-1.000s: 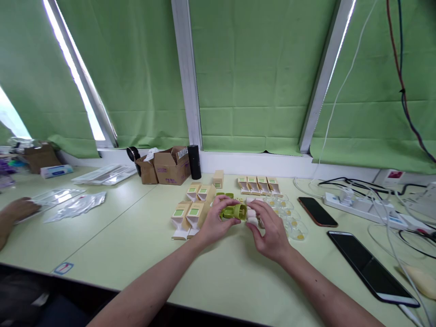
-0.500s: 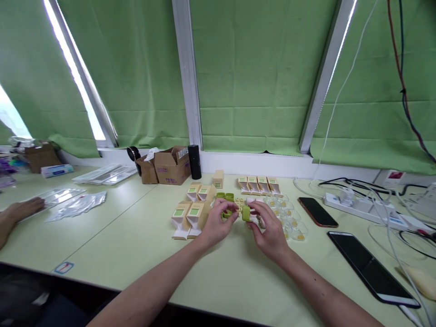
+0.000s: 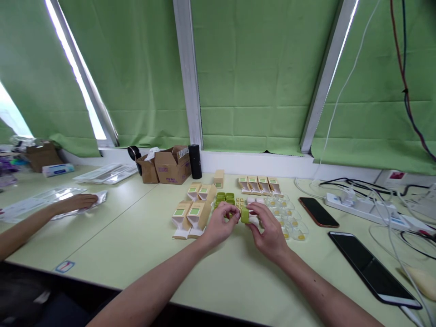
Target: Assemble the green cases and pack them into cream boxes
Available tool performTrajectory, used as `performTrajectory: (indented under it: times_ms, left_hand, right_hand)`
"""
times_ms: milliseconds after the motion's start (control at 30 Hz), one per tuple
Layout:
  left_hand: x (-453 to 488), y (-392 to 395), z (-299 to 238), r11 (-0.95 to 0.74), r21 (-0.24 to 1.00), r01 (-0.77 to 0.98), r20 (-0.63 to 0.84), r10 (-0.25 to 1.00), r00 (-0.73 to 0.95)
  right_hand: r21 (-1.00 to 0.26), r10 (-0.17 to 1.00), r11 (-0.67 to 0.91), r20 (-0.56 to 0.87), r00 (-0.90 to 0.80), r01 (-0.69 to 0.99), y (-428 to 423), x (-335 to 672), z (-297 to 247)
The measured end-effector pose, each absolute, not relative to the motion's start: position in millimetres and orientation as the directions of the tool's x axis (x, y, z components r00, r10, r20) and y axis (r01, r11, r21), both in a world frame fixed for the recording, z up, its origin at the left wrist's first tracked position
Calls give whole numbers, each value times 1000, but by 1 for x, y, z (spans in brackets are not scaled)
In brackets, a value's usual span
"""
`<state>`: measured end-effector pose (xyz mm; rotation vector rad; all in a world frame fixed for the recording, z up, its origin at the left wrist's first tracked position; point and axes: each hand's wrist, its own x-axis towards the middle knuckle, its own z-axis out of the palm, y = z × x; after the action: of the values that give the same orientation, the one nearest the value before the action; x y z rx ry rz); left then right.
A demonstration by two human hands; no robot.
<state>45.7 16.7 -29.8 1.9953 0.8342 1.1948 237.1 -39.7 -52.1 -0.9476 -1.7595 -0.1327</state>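
My right hand (image 3: 267,227) grips a small green square cup (image 3: 244,215) between thumb and fingers, its side turned toward my left hand. The thumb and forefinger of my left hand (image 3: 220,223) are pinched together right beside the cup; whatever they hold is too small to make out. Behind the hands stand several more green cups (image 3: 225,197) and small yellow pieces (image 3: 240,200). White pieces (image 3: 255,200) lie beyond my right hand, partly hidden by it. Clear plastic containers with yellow bits (image 3: 286,213) sit to its right.
Open kraft cartons (image 3: 196,213) stand left of my hands, with another row (image 3: 259,185) behind. A phone (image 3: 318,211), a larger phone (image 3: 373,265) and a power strip (image 3: 368,211) lie to the right. Cardboard boxes (image 3: 172,167) stand at the back; a co-worker's hand (image 3: 80,202) is far left.
My left fingers have moved slightly right, up to the green cup, which has shifted a little left. The co-worker's hand has reached right onto the clear plastic bags.
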Motion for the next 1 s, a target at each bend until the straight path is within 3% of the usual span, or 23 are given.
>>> performTrajectory:
  times_ms: [1000]
  left_hand:
    - [46,16,-29,-567,808,158,465,780,420]
  right_hand:
    - [-333,511,683,854,-100,650,-40,237,-51]
